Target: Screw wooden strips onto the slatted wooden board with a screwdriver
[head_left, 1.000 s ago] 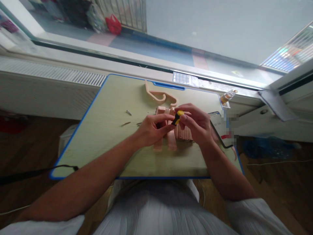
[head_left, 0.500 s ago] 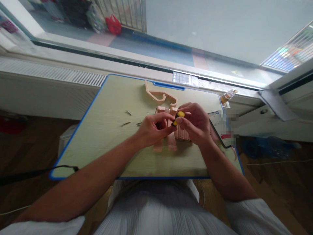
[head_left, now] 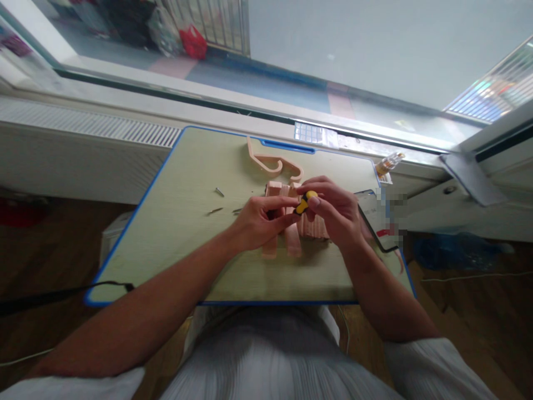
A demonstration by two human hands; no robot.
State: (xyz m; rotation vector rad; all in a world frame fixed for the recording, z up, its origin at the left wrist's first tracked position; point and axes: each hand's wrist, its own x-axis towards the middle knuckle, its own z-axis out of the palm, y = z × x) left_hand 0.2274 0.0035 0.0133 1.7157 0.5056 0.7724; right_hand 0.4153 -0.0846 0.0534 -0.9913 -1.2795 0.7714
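A short yellow-and-black screwdriver (head_left: 307, 202) is held between both hands over the middle of the table. My right hand (head_left: 337, 214) is closed around its yellow handle. The thumb and forefinger of my left hand (head_left: 257, 222) pinch near the lower black end; the tip is hidden. Right beneath the hands lies a pale wooden piece of work with slats (head_left: 293, 244) and a ribbed block (head_left: 314, 226), partly covered by the fingers. Beyond it rest curved wooden hook-shaped parts (head_left: 266, 165). Left of my left hand lie a screw (head_left: 219, 192) and another thin metal piece (head_left: 215, 211).
The light table (head_left: 166, 250) has a blue edge and stands against a windowsill. A dark-framed tablet-like device (head_left: 377, 236), partly blurred out, lies at the right. Near the right corner is a small bottle (head_left: 388, 164). A clear plastic case (head_left: 308, 133) sits on the sill; a black strap (head_left: 106, 284) crosses the front left.
The screwdriver handle has turned and tilted slightly to the right in my right hand. My left hand stays almost where it was.
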